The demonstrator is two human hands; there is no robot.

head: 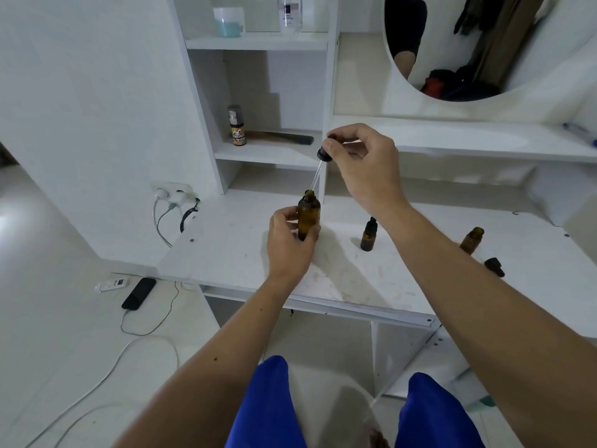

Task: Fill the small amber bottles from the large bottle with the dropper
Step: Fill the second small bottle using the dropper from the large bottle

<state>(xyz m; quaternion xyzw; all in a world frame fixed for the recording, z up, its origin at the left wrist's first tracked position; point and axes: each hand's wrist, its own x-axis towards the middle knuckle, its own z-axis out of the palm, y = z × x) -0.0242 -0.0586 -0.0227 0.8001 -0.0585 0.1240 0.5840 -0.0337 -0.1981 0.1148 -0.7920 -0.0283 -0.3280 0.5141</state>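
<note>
Blue-clad knees (268, 405) at bottom centre. Mid-frame, left hand (289, 244) wrapped round the large bottle (308, 219) standing on the table (226, 253); right hand (363, 160) pinching the dropper (318, 171) bulb, tip just above the open neck. Looked like mid-draw or just lifted out. Next up, probably: carry across to the small amber bottles (369, 236), right of centre, one capped. Shelf bottle label (238, 137) too blurry to read.

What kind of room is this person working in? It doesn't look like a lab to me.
Probably a bedroom or dressing corner at home, not a lab. A white vanity desk carries a round mirror that reflects hanging clothes, its shelves hold toiletry bottles, and a phone charges on the floor.
</note>
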